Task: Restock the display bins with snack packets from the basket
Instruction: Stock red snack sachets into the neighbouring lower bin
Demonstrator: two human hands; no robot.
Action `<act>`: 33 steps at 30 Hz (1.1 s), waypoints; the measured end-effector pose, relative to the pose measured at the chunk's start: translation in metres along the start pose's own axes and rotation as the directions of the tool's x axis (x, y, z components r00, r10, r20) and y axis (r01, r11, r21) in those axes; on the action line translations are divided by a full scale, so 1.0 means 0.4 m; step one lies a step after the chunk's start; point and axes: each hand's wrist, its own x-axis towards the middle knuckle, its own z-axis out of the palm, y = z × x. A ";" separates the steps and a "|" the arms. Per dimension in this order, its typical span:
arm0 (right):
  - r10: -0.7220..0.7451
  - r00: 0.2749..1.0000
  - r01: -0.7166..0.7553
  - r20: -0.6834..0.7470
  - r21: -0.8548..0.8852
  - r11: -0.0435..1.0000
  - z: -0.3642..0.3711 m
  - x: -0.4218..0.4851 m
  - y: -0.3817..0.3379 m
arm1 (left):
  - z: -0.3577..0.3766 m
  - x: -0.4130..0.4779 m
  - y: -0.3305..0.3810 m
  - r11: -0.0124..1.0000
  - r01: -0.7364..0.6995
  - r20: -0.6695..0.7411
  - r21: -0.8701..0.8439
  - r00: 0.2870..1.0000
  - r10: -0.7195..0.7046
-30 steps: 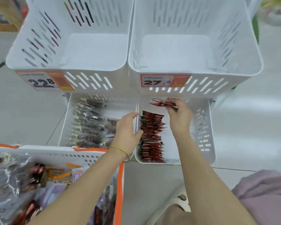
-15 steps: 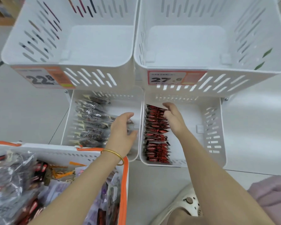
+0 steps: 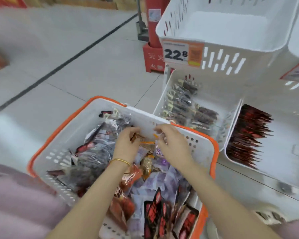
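Two hands are working inside the basket (image 3: 141,113), which is standing on the floor just beside the display bins. The left hand (image 3: 126,145) is pinching a small brown packet (image 3: 135,137) between curled fingers (image 3: 130,131), above the heap of mixed snack packets (image 3: 100,149). The right hand (image 3: 173,145) is hovering close beside it, fingers curled at an orange-edged wrapper (image 3: 155,136); blur is preventing any finding on whether they are gripping it.

The lower left bin (image 3: 162,99) is holding dark clear packets (image 3: 185,107). The lower right bin (image 3: 283,152) is holding red-black packets (image 3: 245,135) standing on edge along its left wall. The upper bin (image 3: 223,28), carrying the price tag (image 3: 175,53), is showing no stock.

Risks, as judged:
- The heap is mixing several kinds, so a packet is liable to be going into the wrong bin.
- The pinch on the brown packet is looking light, and slick film could be slipping free during the carry.
- Neighbouring wrappers are overlapping and could be dragging out onto the floor.
- The red-black row is leaning and could be toppling if nudged.
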 end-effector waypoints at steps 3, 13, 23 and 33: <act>0.177 0.955 -0.190 0.236 0.035 0.981 0.118 0.035 -0.007 | -0.054 0.006 -0.055 0.996 0.079 -0.137 -0.029 0.987 -0.082; 0.790 0.600 -0.713 0.126 0.533 0.456 0.369 0.204 -0.018 | -0.134 -0.007 -0.099 0.976 0.096 -0.206 -0.196 0.969 -0.137; 0.828 0.555 -0.652 -0.073 0.579 0.489 0.404 0.168 0.030 | -0.130 0.012 -0.078 0.973 0.040 -0.199 -0.229 0.976 -0.087; 0.814 0.573 -0.646 0.095 0.664 0.378 0.396 0.152 0.018 | -0.110 -0.010 -0.047 0.966 0.028 -0.172 -0.257 0.982 -0.074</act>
